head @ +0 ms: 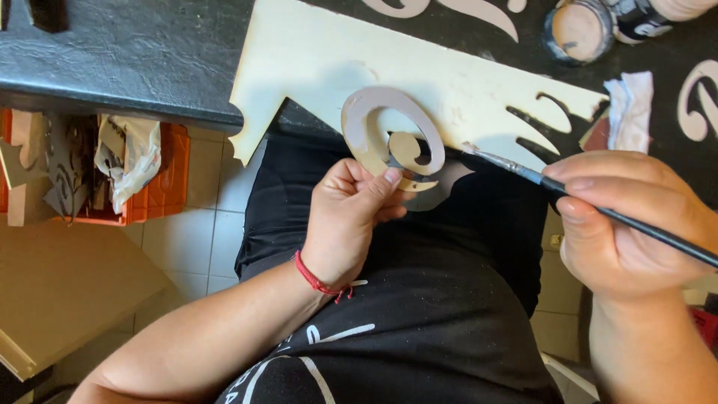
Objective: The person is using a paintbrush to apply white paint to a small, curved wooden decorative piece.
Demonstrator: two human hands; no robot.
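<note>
At the frame's centre, the left hand (345, 221) pinches the thin wooden spiral cutout (389, 138) by its lower edge. It looks light, stiff and snappable, so the thicker outer rim seems the safest hold. The right hand (628, 224), at the right of the frame, grips a slim paintbrush (598, 211) whose bristles sit just beside the spiral.

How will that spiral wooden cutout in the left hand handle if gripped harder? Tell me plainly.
The spiral cutout looks thin and flat, so it is probably light and fairly stiff. Its narrow curling arms suggest it could snap under a hard squeeze. The left hand pinches it only at the lower edge, so it may pivot when the brush presses it.
</note>
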